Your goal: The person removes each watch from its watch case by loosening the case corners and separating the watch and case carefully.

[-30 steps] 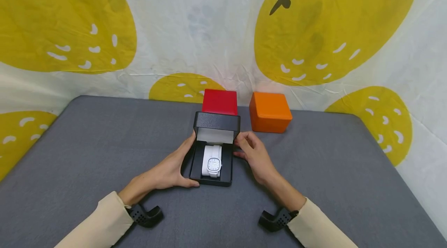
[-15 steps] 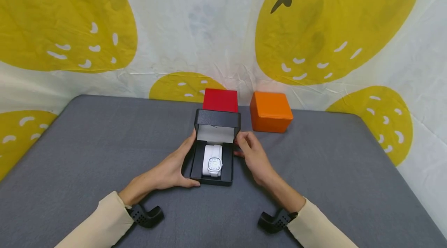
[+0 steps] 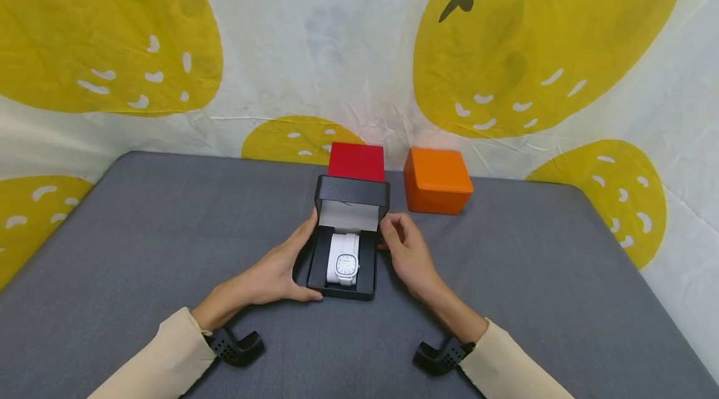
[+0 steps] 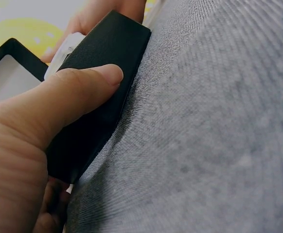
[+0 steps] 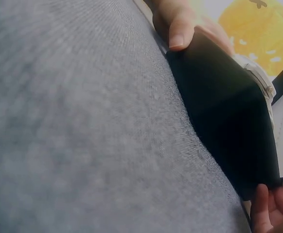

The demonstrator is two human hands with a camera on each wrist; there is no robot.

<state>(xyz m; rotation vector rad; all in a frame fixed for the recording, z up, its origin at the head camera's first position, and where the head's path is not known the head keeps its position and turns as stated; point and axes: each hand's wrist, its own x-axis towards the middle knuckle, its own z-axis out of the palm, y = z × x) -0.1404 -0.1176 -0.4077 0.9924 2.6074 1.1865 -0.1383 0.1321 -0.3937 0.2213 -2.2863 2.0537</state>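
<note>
Lid tipped farther back; left hand grips black box; right hand: hold unclear.

2 plain cream sleeves, 2 curved black wrist mounts, small round holes

"Here's the table, all grey ribbed cloth, rounded at its far corners!"

"And right on it, lid up, the black box!"

"Red box behind that, partly hidden!"

"Orange box to its right, standing apart, near the far edge!"
</note>
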